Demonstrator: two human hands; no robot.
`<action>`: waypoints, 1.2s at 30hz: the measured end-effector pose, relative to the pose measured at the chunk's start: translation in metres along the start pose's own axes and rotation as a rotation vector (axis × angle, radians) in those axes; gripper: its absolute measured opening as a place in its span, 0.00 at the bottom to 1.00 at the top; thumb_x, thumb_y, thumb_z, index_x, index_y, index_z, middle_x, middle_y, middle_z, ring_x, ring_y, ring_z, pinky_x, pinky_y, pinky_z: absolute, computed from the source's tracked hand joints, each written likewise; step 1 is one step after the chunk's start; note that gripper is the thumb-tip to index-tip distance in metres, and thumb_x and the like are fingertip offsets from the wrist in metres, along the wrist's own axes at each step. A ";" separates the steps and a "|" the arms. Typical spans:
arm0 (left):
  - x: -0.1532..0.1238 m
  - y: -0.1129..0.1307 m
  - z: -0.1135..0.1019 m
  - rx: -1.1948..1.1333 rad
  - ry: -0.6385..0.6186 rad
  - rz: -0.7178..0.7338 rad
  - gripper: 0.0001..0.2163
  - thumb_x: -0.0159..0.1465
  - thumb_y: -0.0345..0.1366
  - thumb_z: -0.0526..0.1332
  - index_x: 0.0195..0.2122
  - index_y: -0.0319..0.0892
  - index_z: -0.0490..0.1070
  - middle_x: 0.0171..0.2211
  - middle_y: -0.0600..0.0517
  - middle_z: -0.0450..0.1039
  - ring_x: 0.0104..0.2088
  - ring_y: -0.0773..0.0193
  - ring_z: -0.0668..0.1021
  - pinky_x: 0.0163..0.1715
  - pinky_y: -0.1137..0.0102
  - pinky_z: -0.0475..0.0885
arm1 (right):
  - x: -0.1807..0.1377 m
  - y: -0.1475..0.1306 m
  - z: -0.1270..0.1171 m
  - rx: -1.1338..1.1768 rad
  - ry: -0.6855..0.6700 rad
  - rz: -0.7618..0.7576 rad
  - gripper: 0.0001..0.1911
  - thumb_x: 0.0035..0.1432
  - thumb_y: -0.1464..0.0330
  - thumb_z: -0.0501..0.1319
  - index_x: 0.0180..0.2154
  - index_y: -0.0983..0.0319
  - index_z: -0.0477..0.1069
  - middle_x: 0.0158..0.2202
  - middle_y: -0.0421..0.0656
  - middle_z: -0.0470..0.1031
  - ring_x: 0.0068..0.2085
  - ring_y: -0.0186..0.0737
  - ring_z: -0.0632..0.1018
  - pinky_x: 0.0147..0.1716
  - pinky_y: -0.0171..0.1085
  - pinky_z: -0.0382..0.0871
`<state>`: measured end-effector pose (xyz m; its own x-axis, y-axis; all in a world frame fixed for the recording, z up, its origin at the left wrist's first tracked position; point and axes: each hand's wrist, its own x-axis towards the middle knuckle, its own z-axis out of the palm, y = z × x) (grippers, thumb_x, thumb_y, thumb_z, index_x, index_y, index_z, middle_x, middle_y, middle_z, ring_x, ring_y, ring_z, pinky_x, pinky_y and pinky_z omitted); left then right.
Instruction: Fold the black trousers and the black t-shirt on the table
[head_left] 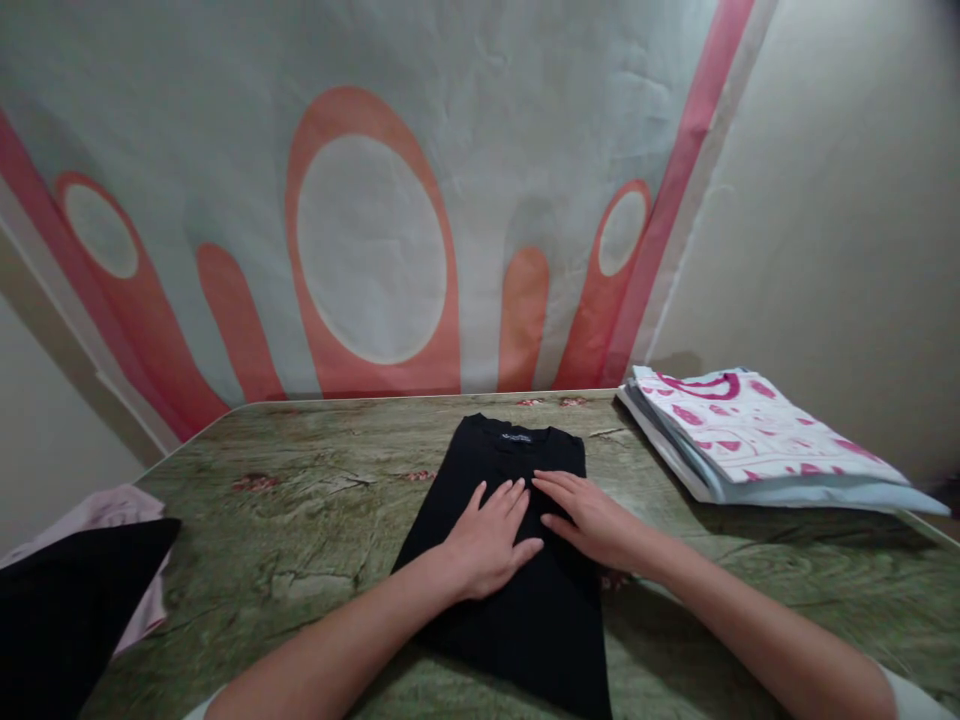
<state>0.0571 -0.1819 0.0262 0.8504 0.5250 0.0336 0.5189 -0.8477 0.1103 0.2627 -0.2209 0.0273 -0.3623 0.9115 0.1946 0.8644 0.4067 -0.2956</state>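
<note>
A black T-shirt [517, 600], folded into a long narrow strip with its collar and label at the far end, lies in the middle of the green table [300, 530]. My left hand [487, 540] rests flat on the shirt's middle, fingers stretched out. My right hand [589, 520] lies flat beside it on the shirt, fingers extended toward the left, fingertips almost touching the left hand. Neither hand holds anything.
A stack of folded clothes [757, 440], topped by a white piece with pink print, sits at the table's far right. At the left edge lie a black garment [67, 600] and a pink one [112, 510]. A wall hanging with orange shapes [375, 250] is behind the table.
</note>
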 end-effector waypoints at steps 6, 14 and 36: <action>0.003 -0.003 0.005 -0.032 0.008 -0.008 0.30 0.64 0.54 0.38 0.62 0.42 0.46 0.63 0.46 0.42 0.63 0.56 0.48 0.58 0.56 0.43 | 0.003 0.078 0.021 -0.082 0.032 0.191 0.30 0.60 0.53 0.45 0.60 0.59 0.52 0.62 0.47 0.51 0.62 0.48 0.53 0.57 0.55 0.45; 0.007 -0.002 -0.014 -0.086 -0.098 -0.016 0.29 0.64 0.54 0.38 0.62 0.43 0.47 0.63 0.46 0.43 0.62 0.51 0.49 0.57 0.53 0.45 | 0.024 0.139 0.021 0.101 0.364 0.338 0.21 0.61 0.62 0.46 0.45 0.65 0.70 0.43 0.51 0.74 0.44 0.46 0.73 0.45 0.45 0.64; 0.075 -0.111 -0.002 -0.171 0.363 -0.089 0.17 0.65 0.37 0.50 0.53 0.37 0.63 0.52 0.44 0.65 0.53 0.61 0.66 0.54 0.67 0.59 | 0.060 0.150 0.008 0.153 0.199 0.161 0.11 0.53 0.63 0.57 0.29 0.60 0.77 0.30 0.44 0.75 0.31 0.40 0.74 0.34 0.37 0.66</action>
<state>0.0633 -0.0480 0.0187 0.7014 0.6145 0.3612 0.5414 -0.7889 0.2908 0.3680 -0.1047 -0.0128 -0.1364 0.9413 0.3086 0.8372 0.2761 -0.4721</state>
